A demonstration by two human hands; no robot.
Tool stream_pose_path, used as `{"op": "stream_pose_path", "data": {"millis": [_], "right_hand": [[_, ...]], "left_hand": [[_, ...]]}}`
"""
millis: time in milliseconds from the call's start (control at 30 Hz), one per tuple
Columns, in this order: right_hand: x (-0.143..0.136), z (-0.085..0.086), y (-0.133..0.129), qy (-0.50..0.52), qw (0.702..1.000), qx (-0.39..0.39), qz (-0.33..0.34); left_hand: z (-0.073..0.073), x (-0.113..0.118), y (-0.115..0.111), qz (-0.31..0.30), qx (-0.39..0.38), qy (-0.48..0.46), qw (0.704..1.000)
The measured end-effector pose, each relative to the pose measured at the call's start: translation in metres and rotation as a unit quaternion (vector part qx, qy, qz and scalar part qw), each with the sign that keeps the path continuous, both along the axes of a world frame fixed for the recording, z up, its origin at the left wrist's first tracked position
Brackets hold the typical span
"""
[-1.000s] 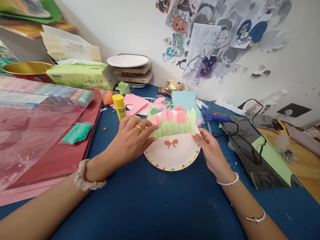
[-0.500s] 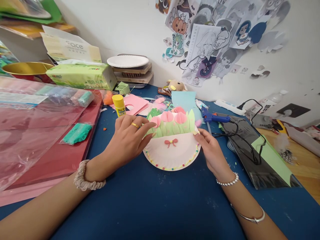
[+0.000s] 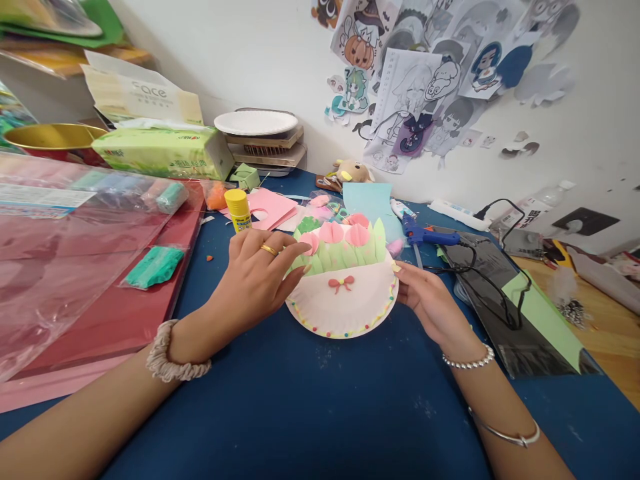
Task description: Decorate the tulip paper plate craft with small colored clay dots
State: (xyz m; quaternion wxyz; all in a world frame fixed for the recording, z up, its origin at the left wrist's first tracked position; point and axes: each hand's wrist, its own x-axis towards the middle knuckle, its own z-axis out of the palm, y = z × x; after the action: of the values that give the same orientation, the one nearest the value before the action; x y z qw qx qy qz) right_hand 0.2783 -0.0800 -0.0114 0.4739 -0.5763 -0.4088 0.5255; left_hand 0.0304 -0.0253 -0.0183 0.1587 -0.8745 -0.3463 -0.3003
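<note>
A paper-plate flower basket (image 3: 320, 303) is held up over the blue table in front of me. Its white half plate has a row of coloured dots on a yellow line along the curved rim. A small red bow (image 3: 341, 284) sits near its top edge, below green paper grass (image 3: 345, 257) and pink paper flowers (image 3: 331, 233). My left hand (image 3: 263, 267) pinches the upper left edge, thumb in front by the leftmost flower. At the right edge, my right hand (image 3: 425, 297) has its thumb on the rim; its other fingers are partly hidden behind the plate.
A yellow glue stick (image 3: 238, 209) stands behind my left hand. Pink paper (image 3: 273, 210) and a blue glue gun (image 3: 430, 236) lie behind the basket. To the left are a red board (image 3: 120, 313) and a green clay packet (image 3: 154, 267); to the right, a black folder (image 3: 500, 313).
My right hand has shifted slightly right and lower on the plate's edge. The basket's right side has turned a little, so its outline looks narrower. My left hand stays in place.
</note>
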Motion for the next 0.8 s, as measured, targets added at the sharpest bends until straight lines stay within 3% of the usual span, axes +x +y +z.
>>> {"op": "stream_pose_path", "data": {"millis": [300,533,667,800], "right_hand": [[0.0034,-0.0009,-0.0015,-0.008,1.000,0.000,0.021],[0.0064,-0.0032,-0.0002,0.012,1.000,0.016,0.017],[0.0097,-0.0036,0.0012,0.034,0.999,0.038,-0.013],[0.0092,-0.0023,0.0014,0.054,0.996,0.055,-0.048]], "left_hand": [[-0.0009,-0.0001,0.0004,0.011,-0.013,-0.018,1.000],[0.0045,-0.0015,0.0006,0.066,-0.146,-0.154,0.975],[0.0052,-0.0022,0.0021,0.082,-0.267,-0.343,0.897],[0.0042,0.0014,0.0014,0.026,-0.408,-0.451,0.793]]}}
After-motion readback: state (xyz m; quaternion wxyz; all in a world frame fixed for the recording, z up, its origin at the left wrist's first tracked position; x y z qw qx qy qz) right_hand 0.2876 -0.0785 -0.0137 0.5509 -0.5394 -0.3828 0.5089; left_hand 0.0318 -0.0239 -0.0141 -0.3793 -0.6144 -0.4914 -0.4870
